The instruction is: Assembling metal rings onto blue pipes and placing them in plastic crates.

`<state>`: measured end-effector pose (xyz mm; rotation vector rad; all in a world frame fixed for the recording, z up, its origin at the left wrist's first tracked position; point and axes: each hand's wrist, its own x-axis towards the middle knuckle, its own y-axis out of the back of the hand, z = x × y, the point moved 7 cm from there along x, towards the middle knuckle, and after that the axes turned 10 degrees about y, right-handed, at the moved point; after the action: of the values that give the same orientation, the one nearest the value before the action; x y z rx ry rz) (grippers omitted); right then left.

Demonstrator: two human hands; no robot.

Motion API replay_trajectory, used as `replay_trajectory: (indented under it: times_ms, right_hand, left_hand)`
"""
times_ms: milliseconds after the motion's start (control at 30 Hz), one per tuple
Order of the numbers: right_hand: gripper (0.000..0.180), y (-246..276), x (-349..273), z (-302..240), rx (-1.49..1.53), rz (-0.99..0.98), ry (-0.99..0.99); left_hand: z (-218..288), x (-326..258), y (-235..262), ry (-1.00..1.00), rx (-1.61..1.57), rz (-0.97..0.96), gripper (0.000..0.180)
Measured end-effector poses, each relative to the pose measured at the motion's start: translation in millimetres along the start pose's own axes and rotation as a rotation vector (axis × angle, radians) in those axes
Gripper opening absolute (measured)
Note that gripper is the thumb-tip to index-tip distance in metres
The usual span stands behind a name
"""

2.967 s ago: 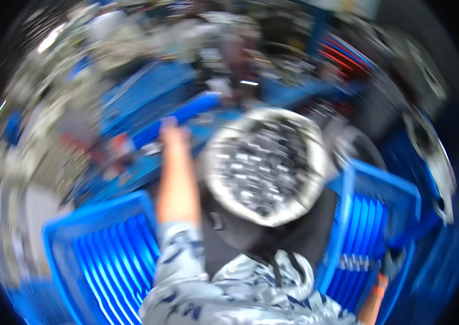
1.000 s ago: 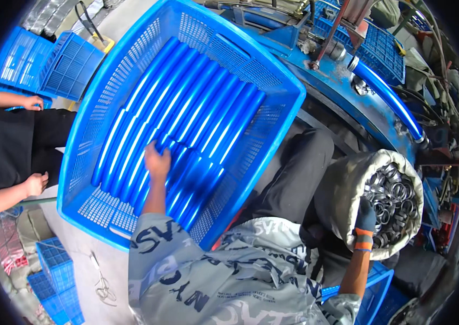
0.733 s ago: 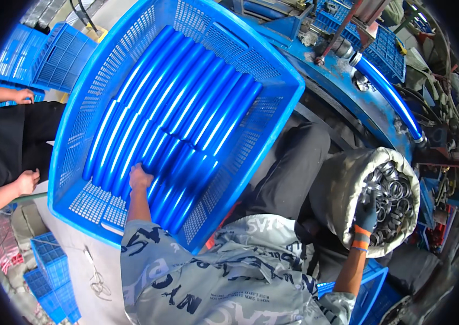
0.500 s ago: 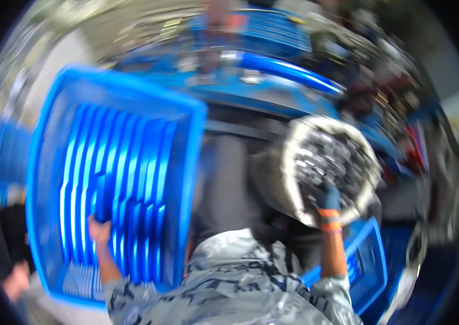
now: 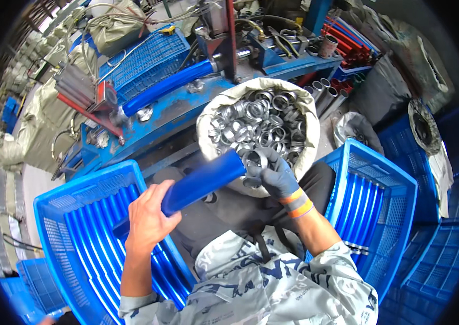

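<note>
My bare left hand (image 5: 151, 214) is wrapped round a blue metal tube (image 5: 202, 181), held at a slant over my lap. Its upper end points to my right hand (image 5: 279, 176), which wears a dark glove with an orange and grey cuff. Between the gloved fingers is a silver metal ring (image 5: 255, 158), close to the tube's end; whether they touch I cannot tell. Just beyond stands a white sack (image 5: 205, 120) with a rolled rim, full of loose silver rings (image 5: 256, 111). To the left, a blue crate (image 5: 50, 216) holds rows of blue tubes (image 5: 96, 244).
Another blue crate (image 5: 405, 189) with blue tubes is at my right. Across the far side runs a blue metal bench (image 5: 159, 127) with a blue tube (image 5: 169, 86) mounted in its fixture. Pliers (image 5: 285, 46) lie on it. Red tubes (image 5: 348, 43) and grey sacks fill the back right.
My left hand has lifted a blue tube out of the left crate and brought it over my lap. My right hand has come out of the sack with a ring. The view has turned.
</note>
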<state>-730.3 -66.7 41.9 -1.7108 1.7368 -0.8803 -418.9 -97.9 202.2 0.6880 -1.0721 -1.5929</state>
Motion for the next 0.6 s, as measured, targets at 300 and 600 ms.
replay_trajectory:
  times_ms: [300,600]
  right_hand:
    - [0.080,-15.0,1.3,-21.3,-0.272,-0.151,-0.054]
    - [0.078,-0.5,20.9,1.7,-0.506,-0.158,-0.118]
  left_hand:
    - [6.8,-2.8,-12.0,-0.069,0.076,-0.098,0.064]
    - [-16.8,-11.9,-32.7,-0.027,0.035,-0.029,0.065]
